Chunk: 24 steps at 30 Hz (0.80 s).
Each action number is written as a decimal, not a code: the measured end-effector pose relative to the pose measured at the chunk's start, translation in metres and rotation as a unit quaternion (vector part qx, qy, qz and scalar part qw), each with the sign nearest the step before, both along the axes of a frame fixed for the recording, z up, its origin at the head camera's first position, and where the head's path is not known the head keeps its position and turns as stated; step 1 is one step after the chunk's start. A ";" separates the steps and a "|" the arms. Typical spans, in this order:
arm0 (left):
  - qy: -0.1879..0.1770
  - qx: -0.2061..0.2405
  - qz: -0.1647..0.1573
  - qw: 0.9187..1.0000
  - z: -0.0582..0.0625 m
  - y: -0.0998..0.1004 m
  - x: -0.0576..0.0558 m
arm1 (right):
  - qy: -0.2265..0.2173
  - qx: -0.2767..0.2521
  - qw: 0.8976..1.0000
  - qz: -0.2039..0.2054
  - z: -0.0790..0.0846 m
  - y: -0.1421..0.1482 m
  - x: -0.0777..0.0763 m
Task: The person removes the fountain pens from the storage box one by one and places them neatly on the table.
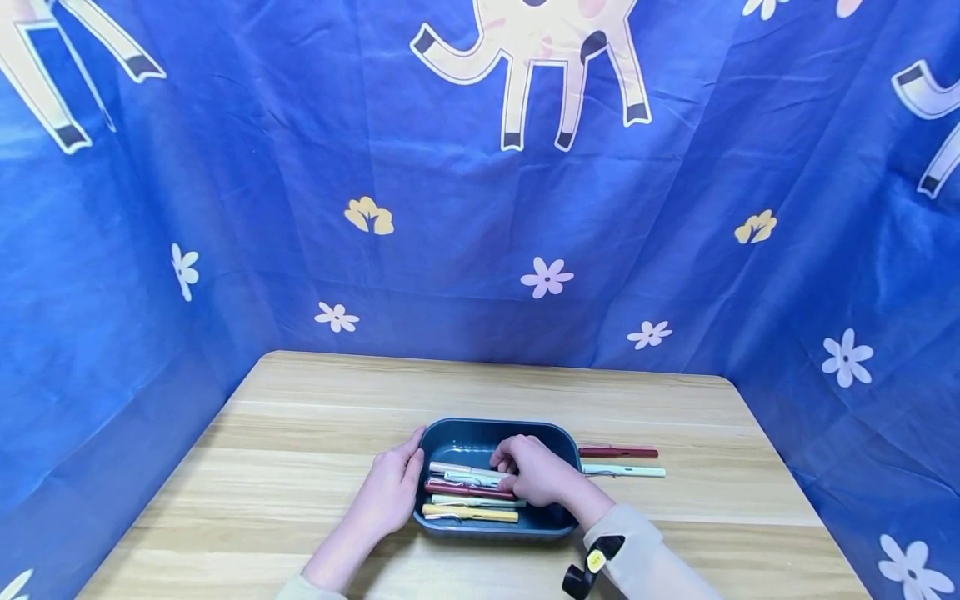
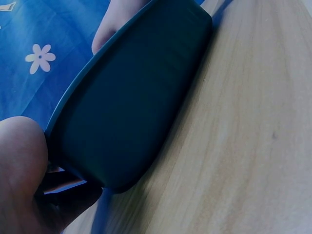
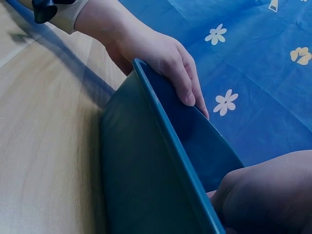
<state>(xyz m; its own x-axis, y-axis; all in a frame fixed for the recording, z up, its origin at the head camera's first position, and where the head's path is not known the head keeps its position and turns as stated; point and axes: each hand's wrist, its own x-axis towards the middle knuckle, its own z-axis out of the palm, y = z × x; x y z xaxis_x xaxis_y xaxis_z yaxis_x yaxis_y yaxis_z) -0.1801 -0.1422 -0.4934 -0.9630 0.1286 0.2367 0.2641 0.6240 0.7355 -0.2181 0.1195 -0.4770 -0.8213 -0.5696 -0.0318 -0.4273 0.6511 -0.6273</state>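
A dark teal rectangular box [image 1: 495, 531] stands on the table with several pens lying in it. My left hand [image 1: 390, 483] grips the box's left end, its thumb at the rim. My right hand [image 1: 536, 471] reaches inside from the right, thumb and fingers bent around the right end of a light blue pen [image 1: 461, 478]; its fingertips are partly hidden. Beside that pen lie a whitish pen [image 1: 450, 469], a dark red pen [image 1: 468, 490], a pale green pen [image 1: 450, 501] and a yellow pen [image 1: 480, 514].
Right of the box, another dark red pen [image 1: 622, 452] and a mint pen [image 1: 630, 471] lie on the wooden table [image 1: 322, 417]. A blue patterned curtain [image 1: 450, 275] surrounds the table's back and sides. A black device [image 1: 592, 567] is strapped at the right wrist.
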 end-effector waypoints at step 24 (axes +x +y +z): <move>-0.003 -0.003 -0.001 1.000 0.000 0.000 0.000 | 0.030 -0.098 0.993 -0.066 -0.002 0.013 -0.003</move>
<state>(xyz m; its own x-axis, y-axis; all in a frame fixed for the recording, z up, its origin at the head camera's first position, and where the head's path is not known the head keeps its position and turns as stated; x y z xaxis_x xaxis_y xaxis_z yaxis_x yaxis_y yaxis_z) -0.1800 -0.1426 -0.4937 -0.9643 0.1328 0.2291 0.2607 0.6280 0.7333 -0.2212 0.1325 -0.4785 -0.8863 -0.4470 0.1210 -0.3871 0.5716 -0.7234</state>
